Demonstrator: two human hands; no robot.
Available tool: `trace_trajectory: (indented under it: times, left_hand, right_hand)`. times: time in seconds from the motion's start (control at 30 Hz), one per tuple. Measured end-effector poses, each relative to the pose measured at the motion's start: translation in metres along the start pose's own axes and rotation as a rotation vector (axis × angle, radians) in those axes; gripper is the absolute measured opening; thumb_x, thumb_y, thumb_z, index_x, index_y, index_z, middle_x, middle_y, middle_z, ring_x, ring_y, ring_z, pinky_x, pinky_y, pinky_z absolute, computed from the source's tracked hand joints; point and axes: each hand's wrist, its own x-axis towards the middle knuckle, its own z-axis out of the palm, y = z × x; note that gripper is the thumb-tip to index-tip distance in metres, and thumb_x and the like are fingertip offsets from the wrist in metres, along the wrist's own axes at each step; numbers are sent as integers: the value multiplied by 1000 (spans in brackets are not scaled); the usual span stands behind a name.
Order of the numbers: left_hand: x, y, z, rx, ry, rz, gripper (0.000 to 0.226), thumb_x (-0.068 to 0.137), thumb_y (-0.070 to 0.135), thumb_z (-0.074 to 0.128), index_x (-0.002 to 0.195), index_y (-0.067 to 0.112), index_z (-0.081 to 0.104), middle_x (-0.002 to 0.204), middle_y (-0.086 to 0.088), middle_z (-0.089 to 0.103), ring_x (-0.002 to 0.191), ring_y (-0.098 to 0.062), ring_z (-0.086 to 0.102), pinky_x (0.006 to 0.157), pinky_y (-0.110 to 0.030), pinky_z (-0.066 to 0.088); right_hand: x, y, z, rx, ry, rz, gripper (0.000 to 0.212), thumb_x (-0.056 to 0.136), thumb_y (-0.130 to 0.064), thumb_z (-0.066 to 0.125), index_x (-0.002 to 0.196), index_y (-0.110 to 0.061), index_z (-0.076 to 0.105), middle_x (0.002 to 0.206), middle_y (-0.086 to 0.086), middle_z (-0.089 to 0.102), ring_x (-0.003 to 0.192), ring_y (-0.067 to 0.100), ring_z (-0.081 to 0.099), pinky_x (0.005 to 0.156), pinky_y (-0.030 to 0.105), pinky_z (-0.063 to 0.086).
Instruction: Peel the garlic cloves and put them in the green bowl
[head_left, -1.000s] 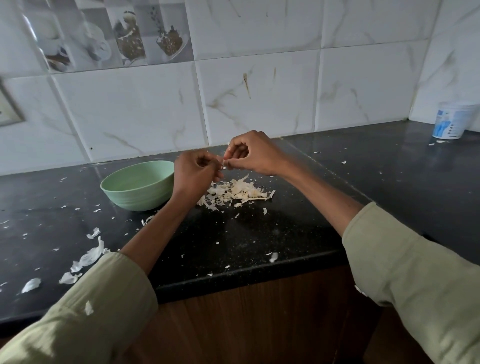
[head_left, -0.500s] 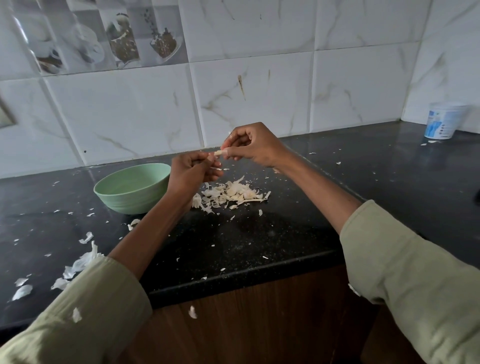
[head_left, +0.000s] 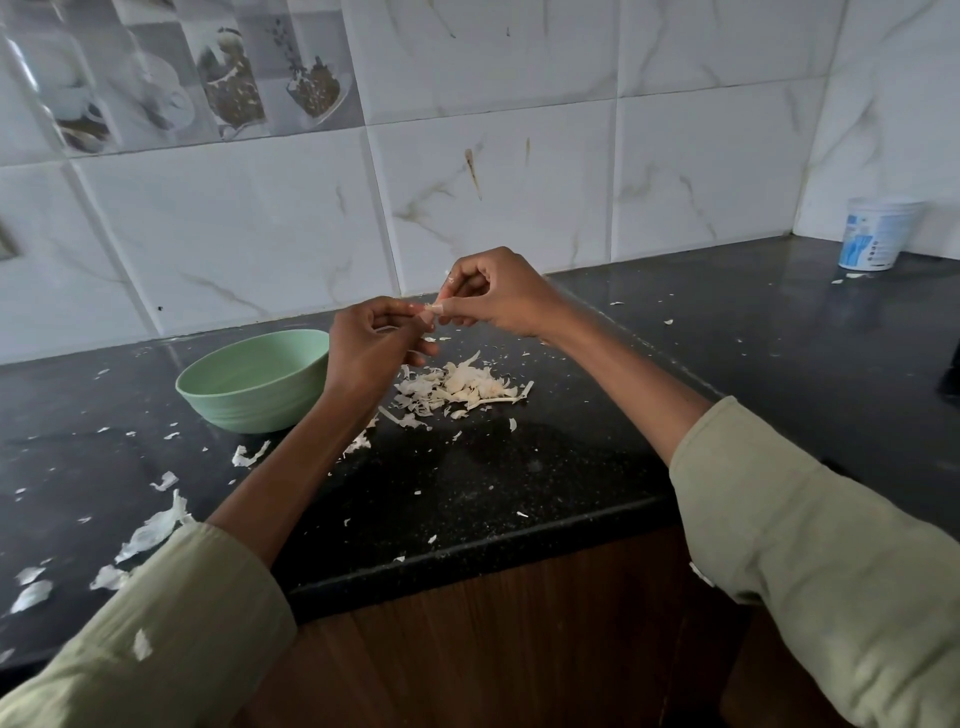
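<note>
A small pale garlic clove (head_left: 429, 312) is pinched between the fingertips of both hands, held in the air above the black counter. My left hand (head_left: 371, 348) grips its left end and my right hand (head_left: 493, 296) grips its right end, thumbs pressed on it. Below them a heap of cream garlic peels (head_left: 460, 389) lies on the counter. The green bowl (head_left: 249, 389) stands upright just left of my left hand; its inside is mostly hidden from this angle.
Loose white skins (head_left: 156, 530) are scattered over the left part of the black counter (head_left: 467, 483), near its front edge. A white and blue tub (head_left: 872, 234) stands in the far right corner against the tiled wall.
Both hands have lifted a little higher above the peel heap with the clove between them, and the right hand's fingers have shifted their pinch. The bowl has not moved.
</note>
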Motion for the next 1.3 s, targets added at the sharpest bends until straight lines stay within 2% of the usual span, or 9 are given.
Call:
trace_trajectory:
  times: [0.2,0.4,0.6,0.77,0.93,1.03,1.13,1.23,1.3]
  left_hand:
    - [-1,1,0,60,-3,49,27,92,20,82,109,1,72,92,-13,79,78,-34,79,61,-35,60]
    - [-5,4,3,107,53,75,29,86,15,87,104,1,69,90,-13,77,71,-27,78,53,-28,58]
    - [-11,8,6,179,93,117,20,87,13,86,97,4,72,78,-8,78,67,-21,77,55,-24,57]
    - [-13,8,7,203,115,140,13,88,10,83,94,3,74,73,-8,77,64,-22,76,57,-27,59]
    - [-14,11,8,170,116,135,13,87,11,84,92,3,76,71,-5,77,63,-19,76,57,-25,59]
    - [-12,11,7,114,94,108,15,88,11,83,95,0,76,75,-6,79,66,-19,76,59,-24,59]
    - [-8,10,5,49,102,82,19,90,11,82,101,-3,75,77,-12,78,64,-17,74,60,-23,58]
    - [-5,9,4,29,97,69,20,91,12,82,104,-1,74,83,-12,79,66,-17,74,60,-24,58]
    - [-4,6,4,45,75,54,19,93,13,79,107,1,72,87,-12,78,67,-17,73,59,-25,57]
  right_hand:
    - [-1,-2,5,-47,28,-21,16,86,-15,84,96,-7,75,81,6,79,76,21,77,80,47,64]
    - [-4,-7,11,-40,31,-49,7,86,-7,80,91,-5,77,79,2,79,76,19,78,79,43,65]
    - [-4,-6,16,-118,94,-51,11,81,-13,85,87,-7,77,73,1,77,69,14,76,74,39,64]
    - [-6,-7,23,-160,141,-112,9,79,-13,84,81,-9,76,70,-4,75,66,6,73,69,33,63]
    - [-6,-7,23,-153,156,-108,8,80,-11,83,80,-9,75,68,-2,74,64,10,72,65,32,62]
    - [-5,-5,22,-129,156,-80,12,82,-14,84,82,-7,75,67,-2,73,60,4,69,58,21,55]
    - [-4,-1,22,-152,115,-61,15,86,-18,84,85,-6,74,67,-2,72,57,-1,66,57,16,50]
    - [-4,0,19,-158,13,-25,16,93,-20,77,92,-4,73,72,1,76,64,9,74,60,23,57]
    - [-3,1,15,-177,-71,17,22,102,-21,66,90,-4,73,71,2,75,65,13,75,61,23,57]
